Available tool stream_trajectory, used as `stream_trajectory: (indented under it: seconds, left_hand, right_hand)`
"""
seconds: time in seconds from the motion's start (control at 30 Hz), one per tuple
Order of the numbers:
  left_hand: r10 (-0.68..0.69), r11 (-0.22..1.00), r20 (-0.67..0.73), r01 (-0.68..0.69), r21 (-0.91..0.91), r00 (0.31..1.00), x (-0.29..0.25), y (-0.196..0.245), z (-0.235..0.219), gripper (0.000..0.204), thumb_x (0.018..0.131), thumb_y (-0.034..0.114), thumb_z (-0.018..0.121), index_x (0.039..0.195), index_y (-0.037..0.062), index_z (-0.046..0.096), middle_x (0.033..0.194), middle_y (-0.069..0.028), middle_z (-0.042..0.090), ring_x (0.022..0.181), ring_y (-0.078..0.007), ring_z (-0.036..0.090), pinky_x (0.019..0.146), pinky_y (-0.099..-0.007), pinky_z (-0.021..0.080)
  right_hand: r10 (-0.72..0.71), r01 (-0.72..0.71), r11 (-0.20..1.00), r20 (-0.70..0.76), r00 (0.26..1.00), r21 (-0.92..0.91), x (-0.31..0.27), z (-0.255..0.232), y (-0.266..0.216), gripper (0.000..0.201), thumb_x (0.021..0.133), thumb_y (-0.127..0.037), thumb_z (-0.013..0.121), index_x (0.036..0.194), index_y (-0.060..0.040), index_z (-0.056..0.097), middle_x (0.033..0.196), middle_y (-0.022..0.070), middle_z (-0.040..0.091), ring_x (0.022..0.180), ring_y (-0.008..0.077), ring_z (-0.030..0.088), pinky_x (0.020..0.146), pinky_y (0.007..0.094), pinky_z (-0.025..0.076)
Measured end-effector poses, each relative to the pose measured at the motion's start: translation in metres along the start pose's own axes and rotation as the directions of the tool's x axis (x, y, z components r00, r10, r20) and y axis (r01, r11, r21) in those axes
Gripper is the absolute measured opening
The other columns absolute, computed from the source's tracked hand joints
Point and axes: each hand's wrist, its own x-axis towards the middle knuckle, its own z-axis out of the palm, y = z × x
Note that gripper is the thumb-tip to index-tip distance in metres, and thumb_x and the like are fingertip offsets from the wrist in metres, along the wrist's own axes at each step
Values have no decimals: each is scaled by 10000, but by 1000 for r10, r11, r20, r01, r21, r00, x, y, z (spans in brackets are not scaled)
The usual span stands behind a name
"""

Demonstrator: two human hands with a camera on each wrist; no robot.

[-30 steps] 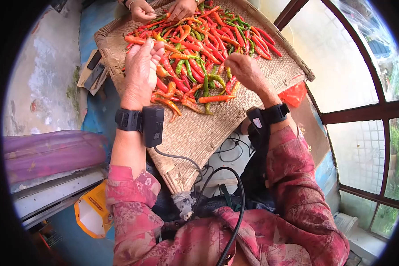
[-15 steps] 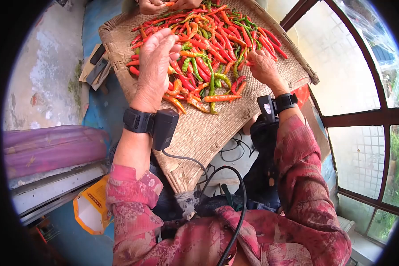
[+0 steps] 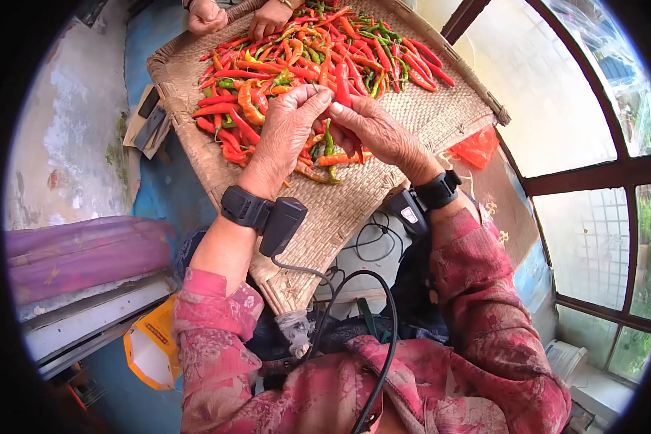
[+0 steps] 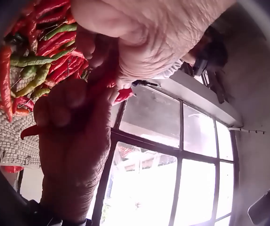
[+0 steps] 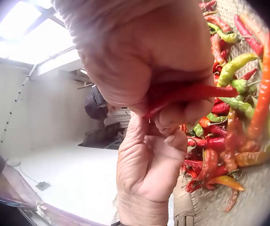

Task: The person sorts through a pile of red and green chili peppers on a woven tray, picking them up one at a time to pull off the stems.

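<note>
My two hands meet over the front of a heap of chili peppers (image 3: 249,98). The right hand (image 3: 387,134) grips red chili peppers; one red chili pepper (image 3: 342,85) sticks up above the thumb, and another pointed end shows below the fingers. In the right wrist view the held pepper (image 5: 196,92) runs across the curled fingers. The left hand (image 3: 289,130) has its thumb and forefinger pinched together at the pepper's end, right against the right thumb; in the left wrist view its palm (image 4: 158,37) hides most of that contact.
The peppers lie on a woven tray (image 3: 456,112) with a raised rim. Another person's hands (image 3: 270,18) are at its far edge. A red plastic bag (image 3: 477,148) lies right of the tray, beside windows. A cable (image 3: 392,304) loops before my body.
My hands were apart, the left over the pile's left side and the right picking at its right side. They have now come together, red peppers in the right. The other person's hands also moved.
</note>
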Motion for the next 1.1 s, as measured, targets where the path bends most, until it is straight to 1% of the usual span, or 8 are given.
stream_trajectory:
  seconds: [0.13,0.33,0.5,0.63,0.73,0.87,0.97,1.1]
  left_hand:
    - [75,997,-97,-78,-24,992,5,5,-5,194,881,177,580,967,11,634,747,16,580,575,-15,472,510,-158,397]
    - [203,974,-339,-226,-30,919,16,15,-31,184,883,163,579,971,11,635,742,-14,621,548,-22,491,514,-167,431]
    - [377,911,-500,-408,52,779,23,29,-61,505,875,172,599,1278,-57,398,1120,-119,562,858,-101,582,693,-205,482]
    - [236,969,-284,-203,141,929,9,25,-43,597,870,298,603,1302,-46,376,1125,-106,551,794,-73,548,651,-188,454]
    - [58,975,-15,-54,214,998,-5,20,-16,382,879,309,584,1088,-11,572,847,-7,581,687,-36,493,576,-171,424]
    - [23,981,-74,-8,192,997,0,11,-17,270,876,235,584,964,-19,609,716,1,579,600,-34,479,512,-195,396]
    - [151,987,-306,-128,94,940,5,20,-33,227,883,225,572,933,7,610,658,37,541,547,-19,470,480,-181,395]
    - [226,970,-416,-242,14,881,12,23,-50,254,887,191,553,1022,-24,564,776,-15,576,640,-35,526,549,-177,439]
  right_hand:
    - [-5,19,995,140,990,-102,3,-1,11,390,950,-371,432,853,-13,552,595,-3,503,478,67,489,450,207,416]
    - [-46,58,993,113,993,-106,5,-1,13,397,948,-355,442,771,-15,544,512,-3,476,454,75,479,410,241,390]
    - [51,-14,976,165,985,-215,2,-1,16,393,947,-383,434,808,-32,543,529,-19,446,443,62,442,398,234,370]
    - [33,-25,992,67,997,-124,2,8,9,422,968,-408,363,902,-35,548,539,-50,367,440,49,361,412,208,317]
    - [-113,130,961,83,990,-244,9,14,10,411,955,-411,392,879,-32,532,577,4,439,514,108,420,467,285,360]
    - [-182,197,849,78,980,-490,16,18,25,332,926,-333,476,909,-6,534,665,146,545,631,273,558,581,381,433]
    - [-305,317,757,121,945,-571,26,-8,37,239,909,-232,524,857,0,550,684,86,516,593,178,508,567,343,431]
    - [-270,42,616,-161,949,-787,29,-40,41,122,852,-123,531,906,-27,584,749,138,563,710,271,591,630,374,459]
